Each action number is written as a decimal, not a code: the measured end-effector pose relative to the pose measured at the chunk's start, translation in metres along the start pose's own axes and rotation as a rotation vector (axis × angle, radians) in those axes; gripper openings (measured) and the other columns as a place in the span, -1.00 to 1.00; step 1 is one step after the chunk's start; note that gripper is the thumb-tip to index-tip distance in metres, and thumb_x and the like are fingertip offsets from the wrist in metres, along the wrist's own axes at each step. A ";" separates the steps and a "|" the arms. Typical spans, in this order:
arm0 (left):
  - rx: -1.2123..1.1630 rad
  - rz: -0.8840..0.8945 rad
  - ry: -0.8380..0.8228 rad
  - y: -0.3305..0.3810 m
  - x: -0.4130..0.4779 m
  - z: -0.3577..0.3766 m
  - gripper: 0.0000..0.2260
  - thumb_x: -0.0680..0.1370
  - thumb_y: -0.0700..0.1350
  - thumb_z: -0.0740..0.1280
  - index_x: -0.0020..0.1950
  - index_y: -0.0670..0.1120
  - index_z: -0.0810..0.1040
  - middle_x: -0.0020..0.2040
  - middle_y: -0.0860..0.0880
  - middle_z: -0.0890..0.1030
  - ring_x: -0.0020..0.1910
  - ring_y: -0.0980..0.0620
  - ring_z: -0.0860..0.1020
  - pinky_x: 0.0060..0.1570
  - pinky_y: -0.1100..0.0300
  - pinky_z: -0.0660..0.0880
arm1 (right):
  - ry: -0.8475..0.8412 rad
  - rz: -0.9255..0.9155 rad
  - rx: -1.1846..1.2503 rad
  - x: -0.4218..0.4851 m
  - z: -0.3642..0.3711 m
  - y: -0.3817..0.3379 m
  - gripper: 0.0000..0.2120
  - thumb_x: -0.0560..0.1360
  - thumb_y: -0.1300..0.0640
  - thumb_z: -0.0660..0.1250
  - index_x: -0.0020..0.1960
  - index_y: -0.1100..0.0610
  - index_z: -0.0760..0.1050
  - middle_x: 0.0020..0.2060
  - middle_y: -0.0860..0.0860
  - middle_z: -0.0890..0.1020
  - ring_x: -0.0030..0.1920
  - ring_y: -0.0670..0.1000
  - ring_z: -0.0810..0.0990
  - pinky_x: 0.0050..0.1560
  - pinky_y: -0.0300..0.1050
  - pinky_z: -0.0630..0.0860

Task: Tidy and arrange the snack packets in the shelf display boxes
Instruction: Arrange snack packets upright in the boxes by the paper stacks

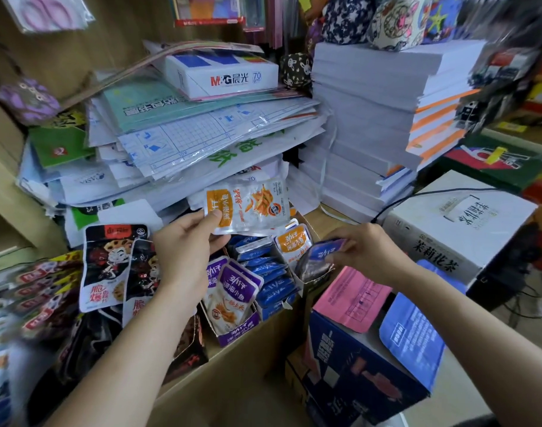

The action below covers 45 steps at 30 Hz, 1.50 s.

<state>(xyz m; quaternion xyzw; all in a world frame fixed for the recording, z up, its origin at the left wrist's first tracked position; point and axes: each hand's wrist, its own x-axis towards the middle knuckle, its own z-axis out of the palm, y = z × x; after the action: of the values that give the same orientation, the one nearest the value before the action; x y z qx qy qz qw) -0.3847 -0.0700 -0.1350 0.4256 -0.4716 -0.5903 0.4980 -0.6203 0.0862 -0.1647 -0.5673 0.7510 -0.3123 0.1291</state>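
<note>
Snack packets stand in rows in open display boxes on the wooden shelf: purple packets [237, 288] upright in a purple display box [235, 332], blue packets [271, 272] packed just beside them to the right, and a few orange packets [294, 245] behind. The left hand [183, 251] pinches an orange-labelled packet [248, 208] by its left edge, thumb on top, and holds it above the boxes. The right hand [365, 251] has its fingers curled round a blue-topped packet [323, 251] at the right end of the boxes. Black packets [106, 266] lean at the left. Behind are heaped plastic-wrapped sheets, an M&G paper ream [223, 75] and a tall stack of white paper [365, 118]. A pink sheet [352, 297] lies on a dark blue carton [356, 365] at the right.
</note>
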 end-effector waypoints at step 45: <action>0.042 0.071 0.075 0.005 0.020 -0.028 -0.98 0.52 -0.19 0.50 -0.09 -0.11 0.70 -0.15 -0.04 0.70 -0.25 0.11 0.67 -0.11 0.14 0.64 | -0.100 -0.252 -0.170 0.031 0.027 -0.004 -0.56 0.36 0.16 0.57 0.20 -0.02 0.56 0.17 -0.12 0.46 0.14 -0.14 0.49 0.06 -0.30 0.54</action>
<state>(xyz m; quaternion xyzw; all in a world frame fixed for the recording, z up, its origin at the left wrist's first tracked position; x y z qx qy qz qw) -0.3597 -0.0936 -0.1356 0.4409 -0.4796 -0.5460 0.5268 -0.6122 0.0480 -0.1778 -0.6808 0.6902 -0.2327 0.0774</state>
